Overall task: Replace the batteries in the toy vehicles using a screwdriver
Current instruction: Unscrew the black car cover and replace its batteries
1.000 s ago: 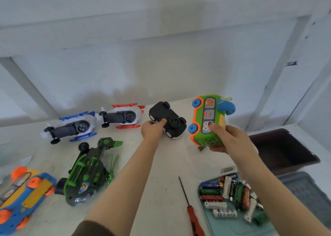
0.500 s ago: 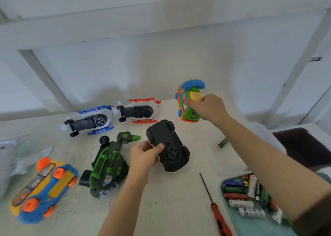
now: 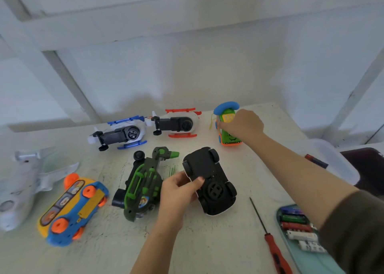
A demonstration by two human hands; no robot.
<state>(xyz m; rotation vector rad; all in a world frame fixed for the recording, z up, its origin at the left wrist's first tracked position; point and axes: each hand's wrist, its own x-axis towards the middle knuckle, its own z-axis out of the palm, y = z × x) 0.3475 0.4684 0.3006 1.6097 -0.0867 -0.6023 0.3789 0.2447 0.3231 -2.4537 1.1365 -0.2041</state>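
My left hand (image 3: pixel 180 191) grips a black toy car (image 3: pixel 209 180) by its left side; the car lies belly up at the middle of the table. My right hand (image 3: pixel 243 124) reaches to the far right and holds a green and orange toy bus (image 3: pixel 227 137) with a blue handle, which stands on the table. A red-handled screwdriver (image 3: pixel 270 240) lies on the table right of the car. A teal tray (image 3: pixel 307 259) at the lower right holds several batteries (image 3: pixel 295 226), partly hidden by my right arm.
Upside down at the back lie a blue and white helicopter (image 3: pixel 120 133) and a red and white helicopter (image 3: pixel 176 124). A dark green vehicle (image 3: pixel 143 184) lies beside the car, a yellow and blue bus (image 3: pixel 72 207) further left, a white toy (image 3: pixel 18 182) at the left edge. Bins (image 3: pixel 365 165) stand right.
My left hand has pulled the black car nearer, to the table's middle. My right hand has carried the green bus to the far right and set it upright on the table.
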